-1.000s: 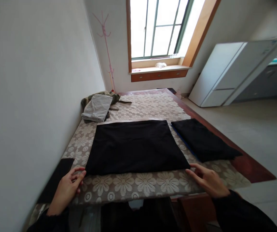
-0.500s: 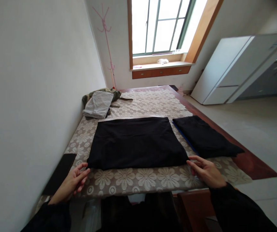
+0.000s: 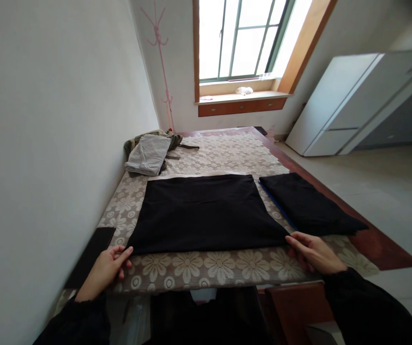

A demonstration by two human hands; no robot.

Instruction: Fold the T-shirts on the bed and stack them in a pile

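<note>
The left hand (image 3: 102, 270) and right hand (image 3: 316, 252) each have their grip pinched on a near corner of the black cloth (image 3: 206, 215), spread on the desk (image 3: 389, 254). Farther left lies a grey cloth (image 3: 148, 154).

Daylight blows out the green-framed glass window (image 3: 246, 40) near 1 o'clock; dark blur smudges the 2 o'clock corner.

Before me, on the table (image 3: 383, 248): cloth (image 3: 209, 213), 12 o'clock; second cloth (image 3: 310, 206), just right, 2 o'clock; pile (image 3: 148, 155), behind left, 11 o'clock. Beyond the table: coat stand (image 3: 164, 72), 11 o'clock; window (image 3: 247, 52), 12 o'clock; fridge (image 3: 338, 103), 1 o'clock.
</note>
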